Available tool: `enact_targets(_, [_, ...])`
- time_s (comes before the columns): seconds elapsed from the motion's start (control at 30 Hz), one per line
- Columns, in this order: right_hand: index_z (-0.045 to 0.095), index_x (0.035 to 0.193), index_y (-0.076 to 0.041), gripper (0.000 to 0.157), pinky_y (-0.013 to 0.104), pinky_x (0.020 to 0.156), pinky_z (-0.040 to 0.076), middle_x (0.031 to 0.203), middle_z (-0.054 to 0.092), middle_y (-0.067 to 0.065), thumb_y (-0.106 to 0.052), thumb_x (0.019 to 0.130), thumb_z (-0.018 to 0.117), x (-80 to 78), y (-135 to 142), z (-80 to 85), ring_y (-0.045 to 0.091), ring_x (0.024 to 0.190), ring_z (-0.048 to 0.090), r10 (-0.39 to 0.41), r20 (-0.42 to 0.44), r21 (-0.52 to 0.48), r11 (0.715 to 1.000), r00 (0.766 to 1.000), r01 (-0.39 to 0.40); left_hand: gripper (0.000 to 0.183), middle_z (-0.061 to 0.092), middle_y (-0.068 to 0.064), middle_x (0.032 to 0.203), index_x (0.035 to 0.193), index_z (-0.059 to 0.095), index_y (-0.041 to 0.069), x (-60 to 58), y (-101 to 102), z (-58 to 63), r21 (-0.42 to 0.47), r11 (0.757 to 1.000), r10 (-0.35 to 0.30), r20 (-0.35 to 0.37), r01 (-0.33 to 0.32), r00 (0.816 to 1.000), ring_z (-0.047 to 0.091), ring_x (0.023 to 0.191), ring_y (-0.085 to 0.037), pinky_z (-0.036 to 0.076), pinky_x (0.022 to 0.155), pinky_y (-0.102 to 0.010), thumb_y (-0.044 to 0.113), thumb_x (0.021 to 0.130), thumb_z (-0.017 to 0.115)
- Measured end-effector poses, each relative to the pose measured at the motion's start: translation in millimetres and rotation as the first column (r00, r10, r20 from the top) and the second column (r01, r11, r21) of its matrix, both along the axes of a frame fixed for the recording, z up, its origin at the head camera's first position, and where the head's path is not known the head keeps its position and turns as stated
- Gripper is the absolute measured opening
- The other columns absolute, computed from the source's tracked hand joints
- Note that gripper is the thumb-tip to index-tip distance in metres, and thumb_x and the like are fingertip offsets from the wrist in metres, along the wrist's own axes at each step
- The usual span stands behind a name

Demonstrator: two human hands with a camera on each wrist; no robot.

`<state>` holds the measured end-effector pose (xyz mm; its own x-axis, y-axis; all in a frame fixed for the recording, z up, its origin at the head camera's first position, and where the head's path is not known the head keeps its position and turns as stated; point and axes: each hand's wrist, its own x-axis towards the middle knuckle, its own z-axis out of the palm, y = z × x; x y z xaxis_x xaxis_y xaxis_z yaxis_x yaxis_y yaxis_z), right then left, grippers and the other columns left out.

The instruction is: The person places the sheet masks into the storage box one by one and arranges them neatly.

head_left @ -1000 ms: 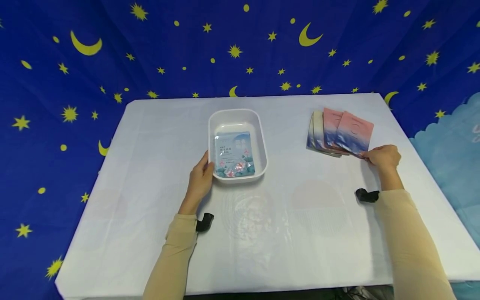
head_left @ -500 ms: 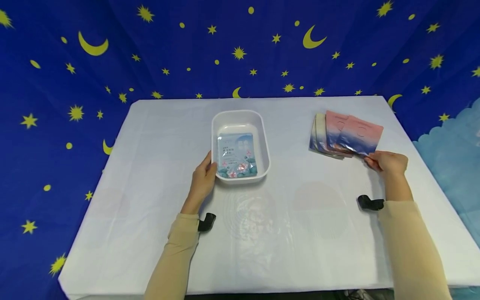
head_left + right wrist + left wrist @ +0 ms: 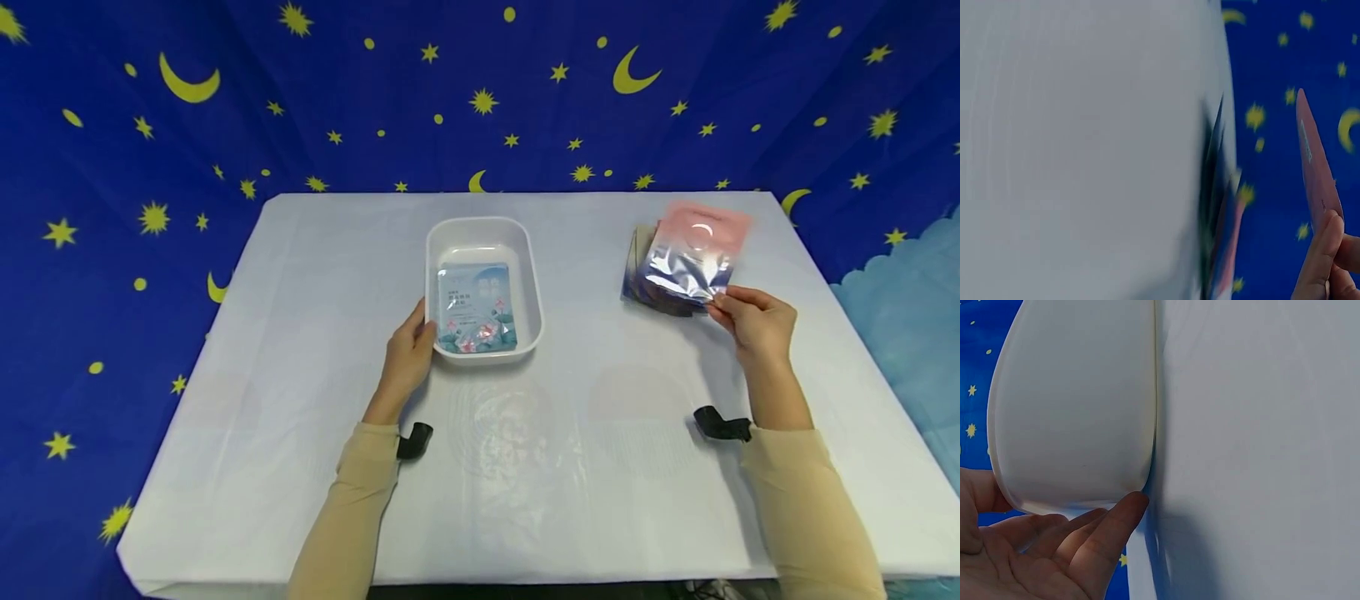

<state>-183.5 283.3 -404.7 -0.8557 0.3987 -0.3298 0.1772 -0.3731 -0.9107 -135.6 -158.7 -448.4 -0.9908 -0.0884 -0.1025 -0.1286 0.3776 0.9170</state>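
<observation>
My right hand (image 3: pixel 761 323) pinches a pink-to-blue foil sachet (image 3: pixel 697 250) by its lower right corner, between thumb and fingers. The sachet is raised and tilted above a fanned pile of flat sachets (image 3: pixel 634 265), hiding most of them. In the right wrist view the held sachet (image 3: pixel 1316 159) appears nearly edge-on, apart from the pile (image 3: pixel 1219 219). My left hand (image 3: pixel 407 354) holds the near left side of a white plastic tray (image 3: pixel 528 308). In the left wrist view its fingers (image 3: pixel 1107 540) touch the tray's outer wall. A light blue sachet with lotus flowers (image 3: pixel 477 308) lies inside the tray.
A white cloth (image 3: pixel 300 292) covers the table. Behind it hangs a dark blue curtain (image 3: pixel 420 92) with yellow stars and moons. Black wrist-worn pieces (image 3: pixel 722 423) stick out from both sleeves. A pale blue fabric (image 3: pixel 900 325) lies beyond the right edge.
My right hand has lifted the top pink-and-blue sachet off the pile and tilted it up, shifting slightly left. The left hand and tray have stayed in place.
</observation>
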Motion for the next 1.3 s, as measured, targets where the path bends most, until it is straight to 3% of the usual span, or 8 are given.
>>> enact_targets(0.17, [0.071,0.077,-0.003,0.022,0.022,0.055,0.058,0.067,0.068,0.004,0.018,0.081,0.065,5.1,-40.4,5.8,0.013,0.055,0.069,0.077,-0.092,-0.002,0.997,0.993,-0.077,0.052,0.04,-0.015,0.153,0.155,0.029,0.016,-0.6,-0.5,-0.1,0.002,1.0,-0.004,0.014,0.004,1.0,0.045,0.137,-0.031,0.038,0.114,-0.043,0.019,0.104,0.041])
enact_targets(0.33, [0.072,0.079,-0.001,0.022,0.022,0.057,0.058,0.069,0.069,0.005,0.018,0.083,0.063,9.6,-78.9,9.2,0.014,0.057,0.07,0.194,-0.195,0.0,0.98,0.962,-0.198,0.053,0.039,-0.016,0.154,0.155,0.027,0.015,-0.1,-0.5,1.1,-0.001,1.0,-0.002,0.023,0.002,1.0,0.043,0.138,-0.032,0.035,0.115,-0.043,0.019,0.104,0.041])
enact_targets(0.6, [0.071,0.082,-0.005,0.024,0.022,0.06,0.059,0.071,0.07,0.003,0.016,0.085,0.06,9.8,-128.1,12.3,0.013,0.061,0.072,0.339,-0.212,0.084,0.941,0.917,-0.328,0.053,0.038,-0.015,0.154,0.155,0.028,0.015,0.0,-0.6,1.5,0.006,1.0,-0.009,0.018,0.008,1.0,0.042,0.139,-0.032,0.035,0.115,-0.043,0.02,0.104,0.041])
enact_targets(0.77, [0.068,0.087,-0.004,0.02,0.021,0.06,0.059,0.071,0.069,0.001,0.014,0.087,0.059,6.4,-155.0,10.5,0.011,0.06,0.071,0.409,-0.189,0.13,0.912,0.893,-0.39,0.053,0.039,-0.016,0.154,0.155,0.028,0.014,-0.4,-0.9,-0.2,0.007,1.0,-0.012,-0.003,0.012,1.0,0.042,0.139,-0.033,0.035,0.115,-0.045,0.019,0.104,0.041])
enact_targets(0.87, [0.064,0.096,0.004,0.012,0.02,0.061,0.058,0.071,0.069,-0.001,0.012,0.088,0.06,4.5,-169.4,8.1,0.009,0.06,0.07,0.461,-0.16,0.169,0.884,0.873,-0.436,0.053,0.04,-0.017,0.153,0.155,0.029,0.014,-0.4,-1.1,-1.5,-0.005,1.0,-0.006,-0.001,0.006,1.0,0.044,0.137,-0.034,0.036,0.114,-0.045,0.019,0.104,0.041])
enact_targets(1.07, [0.055,0.112,0.022,0.027,0.02,0.059,0.058,0.068,0.068,-0.004,0.013,0.088,0.06,2.5,-189.9,0.8,0.008,0.059,0.07,0.525,-0.093,0.224,0.839,0.846,-0.496,0.052,0.041,-0.017,0.152,0.154,0.031,0.012,0.9,-1.0,-1.7,-0.019,1.0,-0.003,-0.014,0.002,1.0,0.042,0.139,-0.034,0.033,0.117,-0.044,0.021,0.103,0.042])
enact_targets(1.3, [0.061,0.112,0.018,0.028,0.022,0.061,0.059,0.073,0.067,-0.002,0.008,0.087,0.064,3.1,-205.7,-4.3,0.007,0.058,0.069,0.574,0.012,0.384,0.753,0.819,-0.534,0.051,0.042,-0.017,0.15,0.153,0.032,0.012,0.4,-2.5,-1.4,-0.028,1.0,-0.009,-0.038,0.008,0.999,0.042,0.138,-0.033,0.033,0.116,-0.044,0.02,0.104,0.042])
